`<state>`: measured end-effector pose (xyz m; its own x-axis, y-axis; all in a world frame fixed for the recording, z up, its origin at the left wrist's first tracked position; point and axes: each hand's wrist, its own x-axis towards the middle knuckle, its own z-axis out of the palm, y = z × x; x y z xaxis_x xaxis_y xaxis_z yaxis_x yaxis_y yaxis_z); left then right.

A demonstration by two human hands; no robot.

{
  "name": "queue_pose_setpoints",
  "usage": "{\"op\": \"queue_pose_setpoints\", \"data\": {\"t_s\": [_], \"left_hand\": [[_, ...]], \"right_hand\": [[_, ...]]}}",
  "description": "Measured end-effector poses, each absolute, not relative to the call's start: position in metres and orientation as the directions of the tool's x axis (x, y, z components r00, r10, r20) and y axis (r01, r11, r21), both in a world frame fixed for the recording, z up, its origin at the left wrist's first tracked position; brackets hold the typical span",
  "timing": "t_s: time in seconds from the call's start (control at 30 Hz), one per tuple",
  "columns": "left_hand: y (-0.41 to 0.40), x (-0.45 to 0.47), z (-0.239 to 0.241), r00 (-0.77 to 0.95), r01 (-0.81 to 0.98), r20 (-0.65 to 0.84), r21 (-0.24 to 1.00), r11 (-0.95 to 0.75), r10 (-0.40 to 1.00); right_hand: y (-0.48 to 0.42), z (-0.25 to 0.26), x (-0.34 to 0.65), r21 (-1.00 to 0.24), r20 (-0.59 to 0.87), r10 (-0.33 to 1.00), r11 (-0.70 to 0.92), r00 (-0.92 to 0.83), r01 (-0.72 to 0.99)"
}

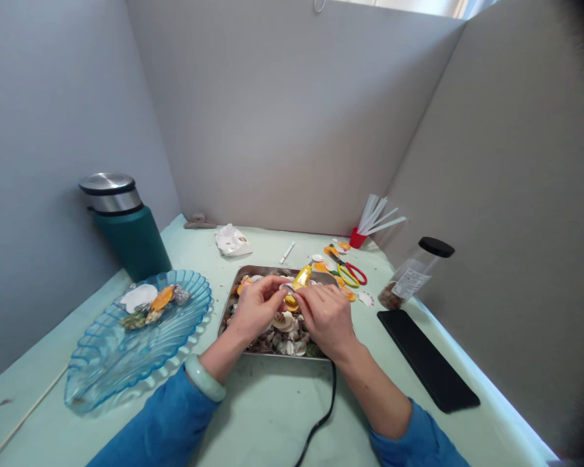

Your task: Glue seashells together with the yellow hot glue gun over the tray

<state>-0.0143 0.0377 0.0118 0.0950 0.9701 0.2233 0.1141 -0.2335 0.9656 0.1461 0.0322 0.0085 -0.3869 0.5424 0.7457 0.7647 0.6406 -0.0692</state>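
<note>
My left hand [263, 305] and my right hand [325, 318] meet above a metal tray [226, 311] full of shells. Thumb and fingers of both are closed in a pinch on a small pale piece [287, 287] that looks like a shell; the fingers cover most of it. Just behind the fingertips lies a shiny yellow thing [302, 277], seemingly a glue gun, partly hidden by my hands. Below my fingers, larger pale shells [285, 321] lie over many small grey ones [292, 346]. A black cord [327, 415] runs from the tray's front edge towards me.
Left: a blue scalloped dish [141, 363] holding shells, and a green flask [131, 240]. Behind the tray: a crumpled white packet [232, 241], scissors [349, 272], and a red cup [357, 239] of translucent sticks. Right: a black-lidded jar [413, 275] and a black slab [428, 360]. Grey panels surround the table.
</note>
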Motion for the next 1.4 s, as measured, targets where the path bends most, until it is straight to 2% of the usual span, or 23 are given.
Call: {"op": "queue_pose_setpoints", "data": {"t_s": [1.03,1.4], "left_hand": [[0.0387,-0.0131,0.0104,0.115,0.079,0.21,0.972,-0.219,0.971],[0.0397,-0.0144,0.0076,0.107,0.124,0.228,0.963,-0.24,0.968]], "right_hand": [[0.0307,0.0073,0.1453,-0.059,0.77,0.514,0.649,-0.379,0.758],[0.0294,0.0089,0.1452,-0.042,0.774,0.5,0.654,-0.39,0.755]]}}
